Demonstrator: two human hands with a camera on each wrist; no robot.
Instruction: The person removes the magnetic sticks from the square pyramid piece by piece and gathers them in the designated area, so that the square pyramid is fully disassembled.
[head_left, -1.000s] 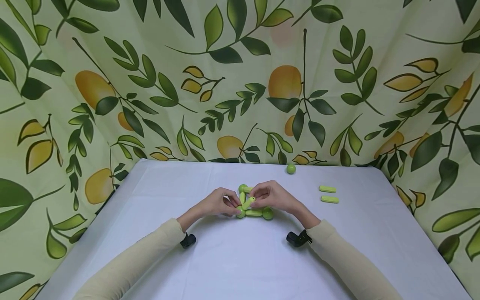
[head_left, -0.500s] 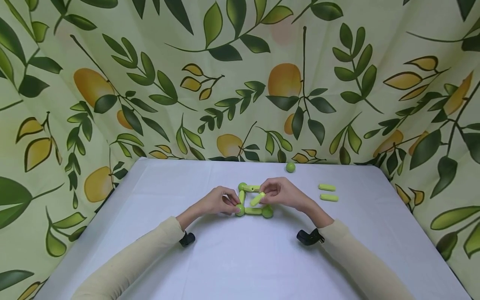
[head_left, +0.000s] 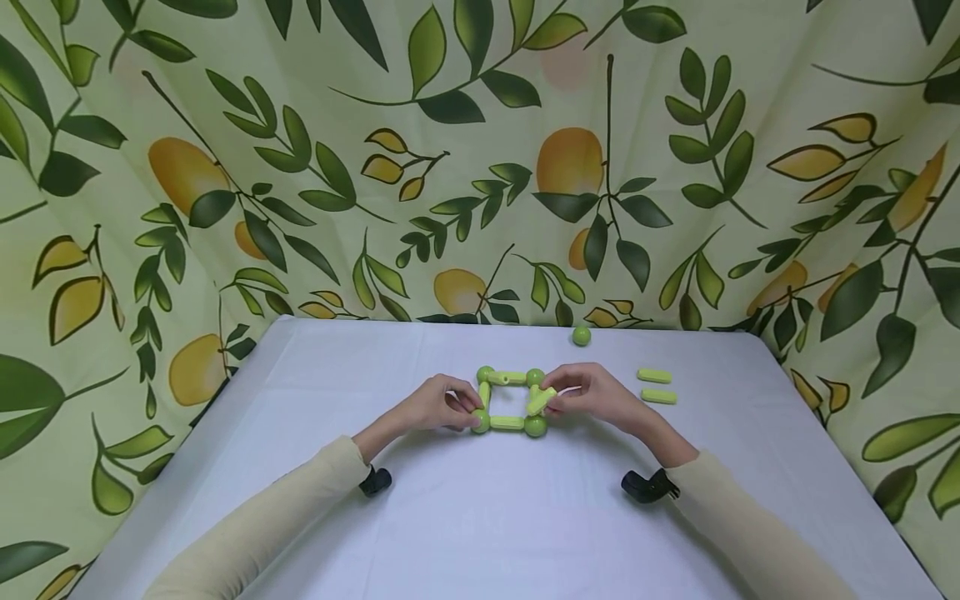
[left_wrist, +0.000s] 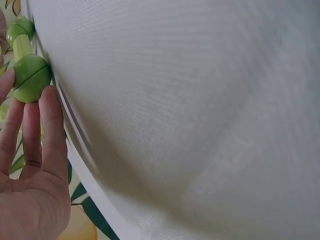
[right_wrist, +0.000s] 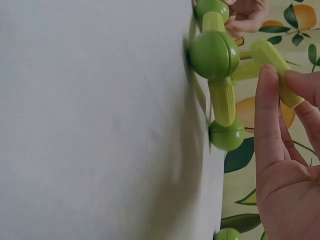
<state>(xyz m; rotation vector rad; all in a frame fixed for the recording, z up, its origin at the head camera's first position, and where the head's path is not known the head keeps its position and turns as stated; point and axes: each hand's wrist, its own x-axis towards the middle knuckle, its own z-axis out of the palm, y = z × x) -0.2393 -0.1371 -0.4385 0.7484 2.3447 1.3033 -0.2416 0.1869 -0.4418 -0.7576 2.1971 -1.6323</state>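
A square frame of light-green sticks and darker green balls lies flat on the white table, with a ball at each corner. My left hand [head_left: 438, 402] pinches the near-left ball [left_wrist: 31, 77] between thumb and fingers. Over the frame's right side, my right hand [head_left: 588, 390] holds a separate light-green stick [right_wrist: 266, 53] between thumb and fingertips. This stick is tilted, and in the head view it partly hides the frame's right-hand stick. Just below it is the near-right ball [head_left: 536, 426]. The far-right ball [head_left: 535, 378] sits beside my right fingertips.
One loose green ball [head_left: 581, 336] lies near the table's back edge. Two loose sticks, a farther stick [head_left: 654, 376] and a nearer stick [head_left: 658, 396], lie to the right of my right hand. A leaf-and-fruit patterned cloth [head_left: 480, 208] hangs behind and beside the table [head_left: 450, 525].
My right hand has carried the stick from above the near-left ball rightward to the frame's right side, uncovering the far-right ball. My left hand has stayed on the near-left ball.
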